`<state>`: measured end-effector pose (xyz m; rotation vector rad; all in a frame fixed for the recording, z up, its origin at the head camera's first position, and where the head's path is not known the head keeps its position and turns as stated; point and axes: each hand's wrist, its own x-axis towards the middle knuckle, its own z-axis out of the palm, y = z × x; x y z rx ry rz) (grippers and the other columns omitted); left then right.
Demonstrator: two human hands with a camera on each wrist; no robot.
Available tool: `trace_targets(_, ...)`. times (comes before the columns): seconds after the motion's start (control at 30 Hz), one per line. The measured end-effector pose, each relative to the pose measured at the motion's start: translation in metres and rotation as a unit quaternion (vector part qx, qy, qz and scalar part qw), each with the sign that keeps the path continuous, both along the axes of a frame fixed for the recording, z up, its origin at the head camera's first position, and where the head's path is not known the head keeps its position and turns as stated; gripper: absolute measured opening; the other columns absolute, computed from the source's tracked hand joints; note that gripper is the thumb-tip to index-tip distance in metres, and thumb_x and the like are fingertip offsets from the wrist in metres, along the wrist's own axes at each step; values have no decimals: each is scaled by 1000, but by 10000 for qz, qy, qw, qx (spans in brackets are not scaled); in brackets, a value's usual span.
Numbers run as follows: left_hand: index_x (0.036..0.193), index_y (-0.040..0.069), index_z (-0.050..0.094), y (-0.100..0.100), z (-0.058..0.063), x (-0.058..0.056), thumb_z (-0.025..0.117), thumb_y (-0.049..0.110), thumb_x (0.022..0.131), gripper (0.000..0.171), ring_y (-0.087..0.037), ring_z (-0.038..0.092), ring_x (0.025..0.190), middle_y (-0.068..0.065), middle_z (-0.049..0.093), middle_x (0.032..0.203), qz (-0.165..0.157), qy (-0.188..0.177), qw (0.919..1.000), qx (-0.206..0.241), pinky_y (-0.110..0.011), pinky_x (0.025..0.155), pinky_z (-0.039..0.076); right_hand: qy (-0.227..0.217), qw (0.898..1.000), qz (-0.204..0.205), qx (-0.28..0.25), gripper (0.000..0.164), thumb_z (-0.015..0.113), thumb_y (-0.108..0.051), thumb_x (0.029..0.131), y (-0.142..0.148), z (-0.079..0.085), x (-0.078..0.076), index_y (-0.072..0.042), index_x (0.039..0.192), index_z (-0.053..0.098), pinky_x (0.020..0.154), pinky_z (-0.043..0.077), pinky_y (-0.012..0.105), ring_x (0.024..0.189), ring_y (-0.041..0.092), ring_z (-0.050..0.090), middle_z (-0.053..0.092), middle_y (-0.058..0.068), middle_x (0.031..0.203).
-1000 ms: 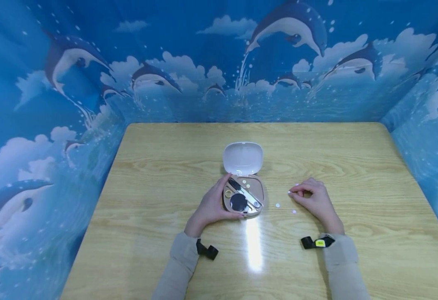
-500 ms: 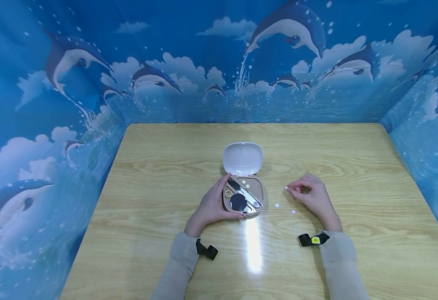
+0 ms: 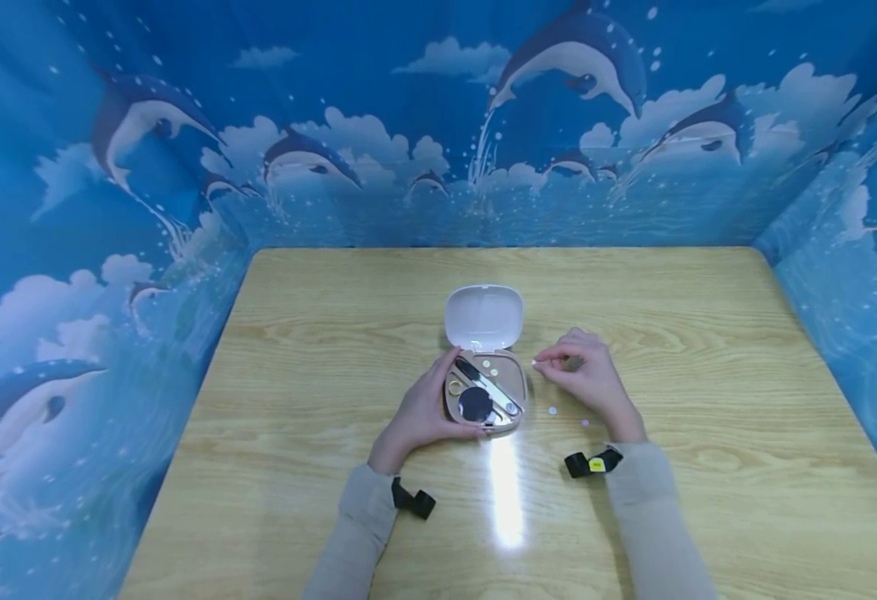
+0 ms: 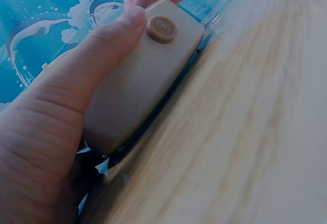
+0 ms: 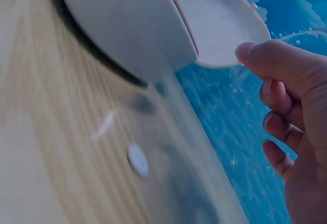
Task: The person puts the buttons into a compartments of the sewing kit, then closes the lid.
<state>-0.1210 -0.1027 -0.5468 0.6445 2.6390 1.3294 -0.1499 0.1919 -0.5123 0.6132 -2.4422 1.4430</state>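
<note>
A small sewing-kit-like case (image 3: 515,377) stands on the table, its white lid (image 3: 483,317) raised at the back. My left hand (image 3: 425,408) grips the case from the left, the thumb along its front beside a round button-shaped catch (image 4: 162,29). Inside lie a silver tool with a black end (image 3: 493,390), a black disc (image 3: 476,404), a gold-coloured ring (image 3: 455,387) and two small pale buttons (image 3: 490,367). My right hand (image 3: 587,371) pinches a small white button (image 3: 534,362) just right of the case; in the right wrist view the fingers hide it.
Right of the case, a white button (image 3: 553,411) and a purplish one (image 3: 585,422) lie on the wood-grain table (image 3: 318,333). A blue dolphin-print backdrop (image 3: 378,200) rises behind the table's far edge and along both sides.
My right hand has lifted a white button and carried it left to the case's right side. The left hand keeps its grip on the case.
</note>
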Motion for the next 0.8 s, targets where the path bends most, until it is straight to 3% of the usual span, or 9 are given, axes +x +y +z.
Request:
trace_targets(0.23, 159, 36, 11, 1, -1, 0, 91, 62, 52, 135, -27, 37, 141, 0, 33, 159, 13, -99, 9999, 8, -52, 113, 34, -219, 9988, 390, 190, 15, 86, -10, 75, -22, -3, -5, -18, 84, 78, 82, 35, 30, 73, 15, 49, 57, -11, 69)
trace_targets(0.4, 158, 39, 10, 2, -2, 1, 89, 66, 53, 134, -26, 37, 141, 0, 32, 159, 36, -152, 9999, -47, -51, 113, 34, -503, 9970, 452, 365, 13, 85, -15, 77, -30, -5, -3, -21, 84, 77, 85, 36, 34, 74, 13, 49, 57, -10, 68)
trace_targets(0.8, 158, 38, 11, 0, -1, 0, 88, 66, 54, 133, -25, 37, 141, 1, 32, 159, 69, -153, 9999, -39, -49, 113, 34, -618, 9940, 509, 745, 13, 86, -14, 76, -36, -3, -4, -20, 85, 78, 80, 36, 32, 69, 13, 45, 51, -9, 65)
